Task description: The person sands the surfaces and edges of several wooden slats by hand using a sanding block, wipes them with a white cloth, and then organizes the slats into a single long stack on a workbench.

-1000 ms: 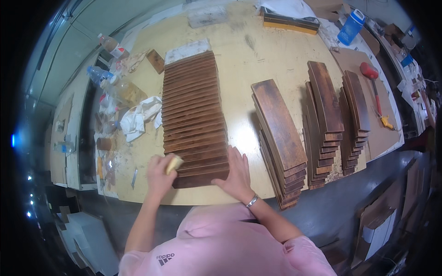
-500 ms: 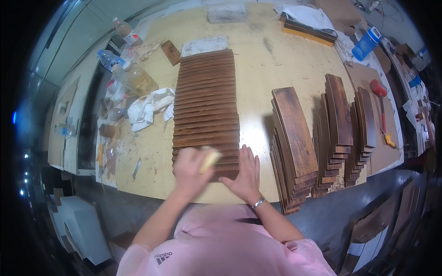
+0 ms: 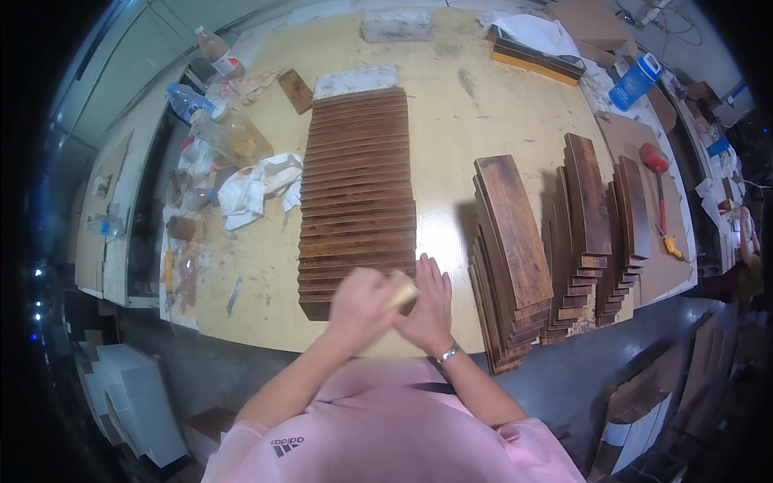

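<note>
A long row of overlapping dark brown wooden boards (image 3: 356,193) runs away from me down the table. At its near end my left hand (image 3: 361,310) is closed around a pale yellow block (image 3: 401,291), sponge-like and slightly blurred. That block is over the right side of the nearest boards, close beside my right hand. My right hand (image 3: 428,304) lies with fingers stretched forward along the row's right edge, its thumb toward the boards. It grips nothing. Part of the near boards is hidden behind my left hand.
Three fanned stacks of brown boards (image 3: 515,233) stand to the right. Beyond them lie a red-headed mallet (image 3: 655,158) and a blue bottle (image 3: 636,83). Leftward are a white rag (image 3: 245,193), a jug of yellowish liquid (image 3: 241,138) and a small blade (image 3: 234,295).
My left hand has moved right with the yellow block, from the middle of the near boards to their right edge. My right hand stays nearly in place.
</note>
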### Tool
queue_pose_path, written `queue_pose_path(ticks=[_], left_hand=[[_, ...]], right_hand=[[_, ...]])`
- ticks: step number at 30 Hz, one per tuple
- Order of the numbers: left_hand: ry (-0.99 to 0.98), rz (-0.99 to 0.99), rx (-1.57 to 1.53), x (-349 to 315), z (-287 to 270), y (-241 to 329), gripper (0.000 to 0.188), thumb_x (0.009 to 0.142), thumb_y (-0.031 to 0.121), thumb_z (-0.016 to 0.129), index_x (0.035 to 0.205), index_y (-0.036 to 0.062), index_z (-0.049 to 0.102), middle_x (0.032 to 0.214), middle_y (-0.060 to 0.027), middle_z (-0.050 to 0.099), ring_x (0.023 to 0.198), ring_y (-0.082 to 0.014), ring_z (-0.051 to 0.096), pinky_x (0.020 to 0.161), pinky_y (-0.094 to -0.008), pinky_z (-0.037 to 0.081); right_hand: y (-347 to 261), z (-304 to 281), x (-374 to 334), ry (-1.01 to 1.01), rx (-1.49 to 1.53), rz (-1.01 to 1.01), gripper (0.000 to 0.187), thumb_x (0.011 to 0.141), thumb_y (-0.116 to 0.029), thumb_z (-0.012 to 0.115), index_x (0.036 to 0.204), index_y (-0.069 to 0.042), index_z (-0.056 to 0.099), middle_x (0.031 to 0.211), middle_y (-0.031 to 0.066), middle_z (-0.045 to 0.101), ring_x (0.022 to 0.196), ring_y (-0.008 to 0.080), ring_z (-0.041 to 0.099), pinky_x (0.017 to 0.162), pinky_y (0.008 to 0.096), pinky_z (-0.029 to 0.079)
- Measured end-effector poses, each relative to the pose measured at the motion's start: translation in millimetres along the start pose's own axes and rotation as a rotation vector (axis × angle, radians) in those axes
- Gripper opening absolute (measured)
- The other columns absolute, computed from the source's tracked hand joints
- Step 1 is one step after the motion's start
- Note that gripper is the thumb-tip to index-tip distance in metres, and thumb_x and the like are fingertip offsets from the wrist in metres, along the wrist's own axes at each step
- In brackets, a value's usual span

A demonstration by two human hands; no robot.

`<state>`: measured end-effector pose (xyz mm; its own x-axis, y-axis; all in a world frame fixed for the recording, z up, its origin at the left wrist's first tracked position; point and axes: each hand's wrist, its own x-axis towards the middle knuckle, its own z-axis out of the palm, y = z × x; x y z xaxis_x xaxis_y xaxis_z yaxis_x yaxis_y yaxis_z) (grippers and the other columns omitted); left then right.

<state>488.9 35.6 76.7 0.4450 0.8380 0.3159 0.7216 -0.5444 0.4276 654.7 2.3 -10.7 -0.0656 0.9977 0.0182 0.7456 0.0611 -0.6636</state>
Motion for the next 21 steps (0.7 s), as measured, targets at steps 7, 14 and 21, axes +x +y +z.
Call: queue_pose_path(ticks=[7, 14, 21], left_hand=[[0.111, -0.202, 0.155, -60, -31, -61, 0.047, 0.067, 0.006, 0.075, 0.113, 0.0135, 0.072, 0.091, -0.009, 0.06, 0.086, -0.0315, 0.06, 0.073, -0.0455, 0.051], [0.039, -0.071, 0.081, -65, -37, -44, 0.043, 0.069, 0.016, 0.077, 0.112, 0.0187, 0.076, 0.089, -0.0052, 0.062, 0.085, -0.0273, 0.061, 0.074, -0.0418, 0.05], [0.445, -0.902, 0.309, -213, -135, -242, 0.041, 0.077, 0.011, 0.081, 0.117, 0.0134, 0.072, 0.1, -0.0123, 0.067, 0.097, -0.0347, 0.065, 0.085, -0.0464, 0.052]], right_hand=[[-6, -10, 4, 0.009, 0.013, 0.03, 0.117, 0.072, -0.047, 0.088, 0.159, 0.003, 0.028, 0.168, 0.0239, 0.025, 0.157, 0.0392, 0.02, 0.128, 0.0557, 0.012], [-21, -16, 2, 0.022, 0.027, 0.059, 0.117, 0.066, -0.033, 0.089, 0.159, 0.004, 0.029, 0.163, 0.028, 0.033, 0.155, 0.0404, 0.026, 0.129, 0.0524, 0.012], [-21, -3, -1, 0.075, 0.0, 0.061, 0.119, 0.061, -0.027, 0.09, 0.159, 0.002, 0.029, 0.162, 0.0254, 0.035, 0.152, 0.0414, 0.029, 0.129, 0.052, 0.015]])
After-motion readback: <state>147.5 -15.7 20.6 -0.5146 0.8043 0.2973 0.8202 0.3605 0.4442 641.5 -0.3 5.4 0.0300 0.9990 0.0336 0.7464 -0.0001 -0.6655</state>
